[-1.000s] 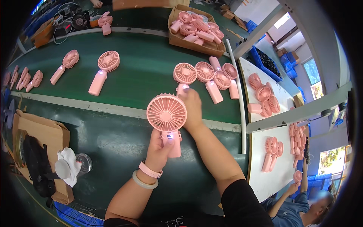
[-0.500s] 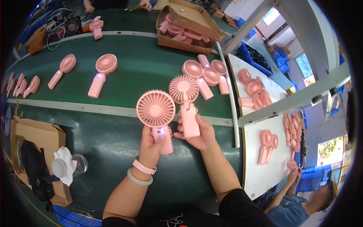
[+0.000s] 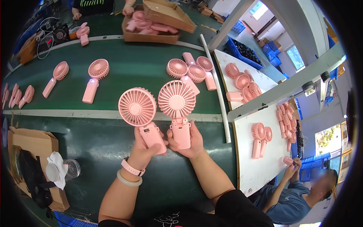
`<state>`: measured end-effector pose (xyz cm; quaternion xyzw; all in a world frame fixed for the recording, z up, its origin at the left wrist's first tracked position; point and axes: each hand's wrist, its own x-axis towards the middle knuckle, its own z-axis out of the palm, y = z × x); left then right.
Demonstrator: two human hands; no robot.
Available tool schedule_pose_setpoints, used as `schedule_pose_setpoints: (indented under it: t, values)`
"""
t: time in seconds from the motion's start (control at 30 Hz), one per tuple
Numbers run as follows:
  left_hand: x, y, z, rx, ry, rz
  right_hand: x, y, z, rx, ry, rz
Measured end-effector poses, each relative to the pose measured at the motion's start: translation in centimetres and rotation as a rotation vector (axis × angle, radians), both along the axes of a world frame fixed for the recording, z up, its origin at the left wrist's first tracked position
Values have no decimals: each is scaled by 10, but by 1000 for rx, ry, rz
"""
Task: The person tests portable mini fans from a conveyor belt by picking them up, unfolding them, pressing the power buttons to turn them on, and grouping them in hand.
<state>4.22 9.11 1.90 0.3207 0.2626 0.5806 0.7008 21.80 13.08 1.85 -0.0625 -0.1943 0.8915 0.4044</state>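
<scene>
My left hand is closed around the handle of a pink handheld fan. That fan leans a little to the left, and its small display window looks dark. Beside it, my right hand grips the handle of a second pink handheld fan, whose round grille stands upright above a hinged neck. Both fans are held close together over the near edge of the green conveyor belt. Just beyond the right-hand fan lies a cluster of pink fans, one with a lit display.
More pink fans lie along the belt to the left. Across it, a person's hand is at a cardboard box of fans. A white rail borders a white table with fans, where a co-worker holds one. A jar stands left.
The left-hand fan has tilted left, and its lit display has gone dark. The right-hand fan has turned its grille more toward me. Across the belt, the cardboard box has shifted left.
</scene>
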Motion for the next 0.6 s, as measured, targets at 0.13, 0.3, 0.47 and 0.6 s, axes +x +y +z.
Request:
schedule_pose_setpoints:
  t: [0.13,0.3,0.47,0.6]
  values:
    - [-2,2,6,-33,21,0,-7,-4,4,63,-172,-148]
    - [-13,2,-6,-196,48,-142,-10,-11,13,66,-462,-286]
    - [-10,1,-6,-101,75,-189,-8,-9,4,290,-733,-331]
    - [-10,3,-8,-81,123,-259,-12,-11,6,318,-769,-400]
